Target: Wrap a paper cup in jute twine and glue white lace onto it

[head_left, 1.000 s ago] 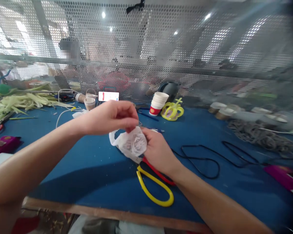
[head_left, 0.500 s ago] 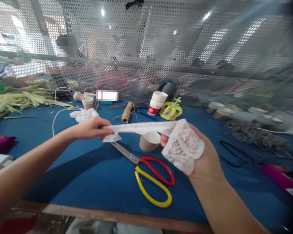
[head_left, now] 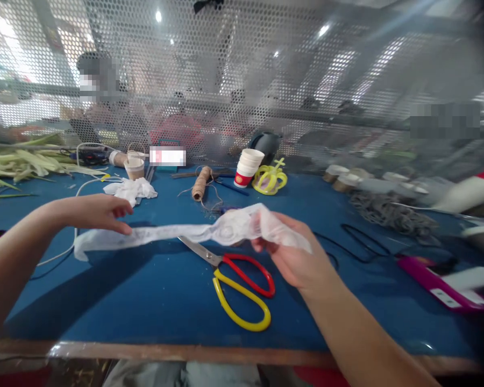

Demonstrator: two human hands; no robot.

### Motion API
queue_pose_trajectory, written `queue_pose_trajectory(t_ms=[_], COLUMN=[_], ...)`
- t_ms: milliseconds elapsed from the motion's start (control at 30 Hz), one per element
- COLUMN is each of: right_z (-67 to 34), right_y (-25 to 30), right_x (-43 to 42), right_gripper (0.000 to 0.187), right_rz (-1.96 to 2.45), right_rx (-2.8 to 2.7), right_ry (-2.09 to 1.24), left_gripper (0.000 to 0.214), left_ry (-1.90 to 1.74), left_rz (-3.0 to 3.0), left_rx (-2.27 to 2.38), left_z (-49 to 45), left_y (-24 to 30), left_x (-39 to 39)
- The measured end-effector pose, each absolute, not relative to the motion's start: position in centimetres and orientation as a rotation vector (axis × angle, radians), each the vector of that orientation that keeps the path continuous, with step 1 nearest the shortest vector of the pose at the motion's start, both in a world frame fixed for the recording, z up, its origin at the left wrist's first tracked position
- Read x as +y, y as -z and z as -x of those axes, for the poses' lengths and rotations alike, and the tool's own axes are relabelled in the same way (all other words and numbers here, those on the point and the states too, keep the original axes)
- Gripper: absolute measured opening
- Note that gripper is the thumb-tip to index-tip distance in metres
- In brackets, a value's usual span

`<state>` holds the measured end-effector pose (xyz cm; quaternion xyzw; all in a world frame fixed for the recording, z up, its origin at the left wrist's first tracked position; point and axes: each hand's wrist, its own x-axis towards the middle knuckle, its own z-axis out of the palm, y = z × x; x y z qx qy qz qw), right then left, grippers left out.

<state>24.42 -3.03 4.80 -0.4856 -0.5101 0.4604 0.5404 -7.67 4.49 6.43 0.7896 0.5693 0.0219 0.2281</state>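
Stretching a white lace strip [head_left: 173, 234] out between two hands just above the blue surface [head_left: 145, 290].

At the right end, the right hand [head_left: 294, 252] has its fingers closed around the bunched lace; at the left, the left hand [head_left: 97, 212] lies mostly open, fingertips pressing on the strip near its loose tail, a light pinch at most. The lace hangs directly over the blades of the red-and-yellow scissors [head_left: 234, 279], which lie open-handled on the near surface. With so slight a hold on the left, the strip could slip free and sag, and thin openwork may snag on the scissor tips or tear if pulled taut. A twine spool [head_left: 199, 185] and a crumpled white scrap [head_left: 131, 189] lie farther back.
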Motion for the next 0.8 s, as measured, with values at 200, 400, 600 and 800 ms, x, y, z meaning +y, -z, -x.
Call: queue_pose_trajectory(t_ms=[200, 400, 600, 800], right_z=[-21.9, -23.0, -24.7, -25.6], right_y=[-4.4, -3.9, -3.8, -3.5], right_x=[-3.6, -3.3, -3.8, -4.6], right_gripper=[0.042, 0.033, 0.021, 0.032], right_rz=[1.197, 1.266, 1.291, 1.306], right_rx=[-1.64, -1.451, -1.388, -1.536], right_ry=[-1.262, -1.154, -1.233, -1.229], left_gripper=[0.05, 0.024, 0.028, 0.027], left_ry=[-0.585, -0.596, -0.441, -0.364], left_rz=[-2.16, -1.903, -2.064, -2.222], left_rx=[0.893, 0.815, 0.794, 0.69], left_z=[-2.1, -5.1, -4.5, -5.4], left_y=[-5.6, -3.9, -3.3, -4.0], left_x=[1.3, -0.2, 0.5, 0.9])
